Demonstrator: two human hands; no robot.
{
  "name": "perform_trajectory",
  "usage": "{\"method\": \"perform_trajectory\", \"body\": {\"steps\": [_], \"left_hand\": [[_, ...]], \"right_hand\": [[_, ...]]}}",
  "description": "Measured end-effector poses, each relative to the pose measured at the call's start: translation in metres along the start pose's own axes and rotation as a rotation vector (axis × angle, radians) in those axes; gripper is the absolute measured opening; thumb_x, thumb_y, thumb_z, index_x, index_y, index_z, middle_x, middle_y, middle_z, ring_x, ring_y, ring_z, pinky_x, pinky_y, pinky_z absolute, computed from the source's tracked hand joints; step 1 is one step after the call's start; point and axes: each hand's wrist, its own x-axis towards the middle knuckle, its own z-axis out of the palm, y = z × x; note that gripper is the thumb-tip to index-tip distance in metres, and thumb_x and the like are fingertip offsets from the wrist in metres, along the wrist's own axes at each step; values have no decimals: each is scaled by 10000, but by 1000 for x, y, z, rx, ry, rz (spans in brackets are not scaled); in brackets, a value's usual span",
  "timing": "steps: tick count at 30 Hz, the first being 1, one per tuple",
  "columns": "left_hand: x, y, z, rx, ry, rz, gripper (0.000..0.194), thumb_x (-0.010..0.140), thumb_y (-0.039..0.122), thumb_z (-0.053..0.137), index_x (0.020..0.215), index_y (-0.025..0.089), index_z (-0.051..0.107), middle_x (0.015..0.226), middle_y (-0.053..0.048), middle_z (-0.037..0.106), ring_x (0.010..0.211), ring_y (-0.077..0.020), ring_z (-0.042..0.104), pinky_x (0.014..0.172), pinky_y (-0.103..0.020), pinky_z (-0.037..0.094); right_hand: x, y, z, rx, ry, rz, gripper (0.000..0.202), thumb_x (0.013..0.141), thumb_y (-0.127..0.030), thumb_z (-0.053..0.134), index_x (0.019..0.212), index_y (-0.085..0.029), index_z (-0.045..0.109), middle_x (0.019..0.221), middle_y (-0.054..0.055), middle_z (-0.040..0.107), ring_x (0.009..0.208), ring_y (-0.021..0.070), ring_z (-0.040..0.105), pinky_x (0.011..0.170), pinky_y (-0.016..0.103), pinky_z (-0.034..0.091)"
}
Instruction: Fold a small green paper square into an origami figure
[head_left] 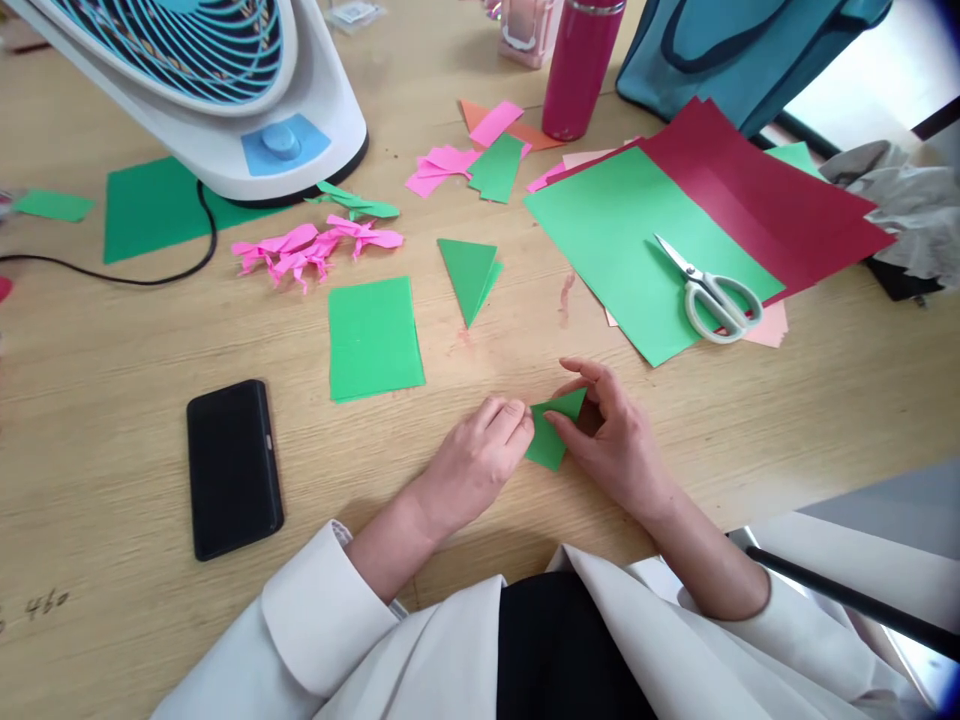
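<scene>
A small folded piece of green paper (547, 450) is between my hands near the table's front edge. My left hand (484, 450) pinches its left corner. On the right side, my right hand (611, 430) grips the same paper between thumb and fingers. Beyond them lie two folded green triangles (469, 275), partly overlapping. A stack of green rectangular sheets (375, 340) rests to their left. Folded pink paper figures (315, 245) and a green one (356, 204) lie farther back.
White-handled scissors (724, 308) rest on large green (630, 235) and red sheets (780, 200) at right. A black phone (234, 468) lies at left. Behind stand a fan (330, 110), a magenta bottle (581, 70) and a teal bag (720, 60). Paper scraps (499, 165) lie before the bottle.
</scene>
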Motion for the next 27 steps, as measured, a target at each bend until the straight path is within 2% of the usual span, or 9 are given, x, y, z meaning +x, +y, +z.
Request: {"method": "perform_trajectory", "body": {"steps": [6, 8, 15, 20, 27], "left_hand": [[0, 0, -1, 14, 27, -10, 251, 992, 97, 412, 1139, 76, 615, 1137, -135, 620, 1052, -220, 555, 895, -347, 547], [1, -1, -2, 15, 24, -12, 258, 997, 101, 408, 1153, 87, 613, 1137, -132, 619, 1059, -217, 555, 903, -351, 545], [3, -1, -1, 33, 61, -10, 260, 1012, 120, 402, 1155, 78, 616, 1067, -111, 637, 1006, -205, 555, 889, -335, 546], [4, -4, 1, 35, 125, 37, 247, 995, 98, 426, 1149, 54, 614, 1033, -114, 645, 954, -205, 563, 853, -328, 549], [4, -5, 1, 22, 135, 54, 229, 977, 82, 457, 1138, 51, 617, 977, -103, 646, 883, -197, 564, 817, -321, 534]], "right_hand": [[0, 3, -5, -78, -62, -117, 104, 904, -240, 633, 1008, -240, 638, 834, 0, 674, 743, 168, 619, 757, 328, 484], [1, 3, -7, -96, -93, -175, 64, 924, -227, 613, 978, -235, 644, 843, 9, 677, 772, 174, 625, 766, 333, 476], [4, 6, -13, -137, -166, -304, 97, 949, -183, 571, 1018, -212, 632, 944, 47, 673, 870, 185, 634, 776, 332, 476], [2, 13, -21, -152, -253, -414, 253, 951, -122, 519, 1172, -207, 606, 1070, 88, 651, 941, 194, 628, 806, 340, 516], [3, 17, -28, -271, -304, -590, 303, 961, -104, 479, 1241, -172, 571, 1103, 127, 633, 981, 228, 612, 830, 389, 529]]}}
